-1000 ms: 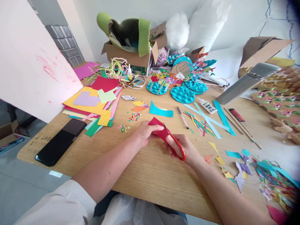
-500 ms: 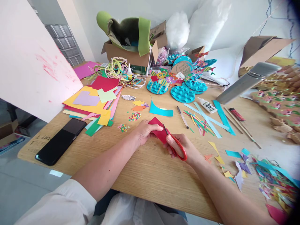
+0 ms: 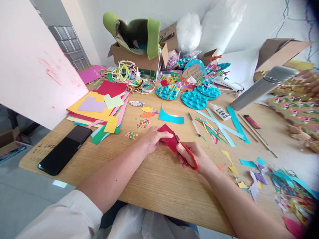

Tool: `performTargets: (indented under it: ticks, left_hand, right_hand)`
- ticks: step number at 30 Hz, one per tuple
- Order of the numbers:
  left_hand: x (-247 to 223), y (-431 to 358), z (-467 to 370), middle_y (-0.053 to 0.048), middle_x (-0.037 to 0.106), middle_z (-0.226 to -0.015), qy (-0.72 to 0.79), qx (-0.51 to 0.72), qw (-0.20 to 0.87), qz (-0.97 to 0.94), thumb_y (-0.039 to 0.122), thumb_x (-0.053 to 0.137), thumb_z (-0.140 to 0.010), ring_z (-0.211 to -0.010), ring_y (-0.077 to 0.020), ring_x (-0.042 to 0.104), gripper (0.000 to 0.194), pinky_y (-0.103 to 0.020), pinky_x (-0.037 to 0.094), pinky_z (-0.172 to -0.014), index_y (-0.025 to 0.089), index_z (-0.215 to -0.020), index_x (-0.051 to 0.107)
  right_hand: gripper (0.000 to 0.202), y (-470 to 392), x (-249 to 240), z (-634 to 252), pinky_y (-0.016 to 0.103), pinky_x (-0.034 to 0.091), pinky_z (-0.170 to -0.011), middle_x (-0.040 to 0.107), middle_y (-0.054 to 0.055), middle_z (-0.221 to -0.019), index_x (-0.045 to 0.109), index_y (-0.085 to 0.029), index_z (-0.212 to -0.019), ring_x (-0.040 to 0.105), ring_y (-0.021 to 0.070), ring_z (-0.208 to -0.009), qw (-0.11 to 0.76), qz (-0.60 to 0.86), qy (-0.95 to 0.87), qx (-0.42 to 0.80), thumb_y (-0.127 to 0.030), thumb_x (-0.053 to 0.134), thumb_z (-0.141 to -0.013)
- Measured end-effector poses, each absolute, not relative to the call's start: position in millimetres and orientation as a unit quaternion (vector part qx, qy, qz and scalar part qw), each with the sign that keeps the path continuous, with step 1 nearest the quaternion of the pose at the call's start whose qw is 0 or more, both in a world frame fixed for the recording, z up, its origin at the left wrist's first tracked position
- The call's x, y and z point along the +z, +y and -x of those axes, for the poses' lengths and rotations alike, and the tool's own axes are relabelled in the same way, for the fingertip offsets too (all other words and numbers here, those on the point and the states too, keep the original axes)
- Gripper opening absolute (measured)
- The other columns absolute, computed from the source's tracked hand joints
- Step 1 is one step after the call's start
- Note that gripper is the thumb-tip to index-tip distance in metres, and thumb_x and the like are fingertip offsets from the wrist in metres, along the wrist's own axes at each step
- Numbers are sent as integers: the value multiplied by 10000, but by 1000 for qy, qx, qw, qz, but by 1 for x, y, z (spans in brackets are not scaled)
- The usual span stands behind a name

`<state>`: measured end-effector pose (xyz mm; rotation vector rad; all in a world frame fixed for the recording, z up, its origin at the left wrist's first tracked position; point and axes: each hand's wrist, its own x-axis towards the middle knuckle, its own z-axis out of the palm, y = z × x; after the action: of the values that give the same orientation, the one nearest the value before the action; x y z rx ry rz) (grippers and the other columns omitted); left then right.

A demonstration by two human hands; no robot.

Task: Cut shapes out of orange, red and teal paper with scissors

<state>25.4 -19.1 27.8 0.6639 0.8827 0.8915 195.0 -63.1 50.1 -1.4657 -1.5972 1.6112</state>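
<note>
Between thumb and fingers, my left hand [image 3: 154, 139] pinches a piece of red paper [image 3: 167, 133] above the table. My right hand [image 3: 190, 153] is closed around red-handled scissors [image 3: 191, 158], and their blades lie at the paper's right edge. The fingers of my right hand beneath the paper are partly hidden. Just beyond my hands lies a curved blue paper offcut [image 3: 170, 117]. Small coloured paper bits [image 3: 143, 124] and orange and yellow cut shapes [image 3: 147, 114] rest to its left.
A phone [image 3: 65, 150] and stacked coloured paper [image 3: 89, 114] lie left. A pen [image 3: 194, 124], paper strips [image 3: 211, 129], a glue bottle [image 3: 220, 112] and a grey bottle [image 3: 264, 87] are right. Paper scraps [image 3: 294, 189] heap at the right edge; blue trays [image 3: 194, 100] stand behind.
Almost nothing differs. The scissors and the red paper stay in the same hands, with at most a very slight shift.
</note>
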Motion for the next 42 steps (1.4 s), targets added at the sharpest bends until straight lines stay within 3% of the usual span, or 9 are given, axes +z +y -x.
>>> performTargets:
  ticks: [14, 25, 42]
  left_hand:
    - [31, -19, -23, -47, 676, -647, 418, 398, 746, -332, 198, 822, -474, -584, -140, 603, 272, -272, 473, -598, 111, -653, 637]
    - [29, -17, -23, -47, 677, -658, 415, 394, 757, -315, 165, 817, -468, -595, -141, 612, 260, -274, 484, -606, 108, -658, 648]
    - [26, -16, -22, -91, 719, -730, 407, 389, 759, -328, 203, 835, -482, -638, -163, 637, 288, -302, 508, -658, 98, -698, 677]
  right_hand:
    - [583, -61, 43, -202, 211, 320, -384, 542, 5, -513, 594, -144, -704, 507, 110, -412, 202, 486, -614, 588, -722, 591, -775]
    - [575, -60, 45, -202, 211, 313, -390, 528, 6, -495, 510, -171, -621, 487, 104, -404, 193, 484, -632, 573, -718, 616, -760]
    - [613, -60, 47, -200, 203, 302, -366, 521, -10, -469, 559, -157, -653, 480, 100, -371, 196, 509, -607, 579, -765, 616, -705]
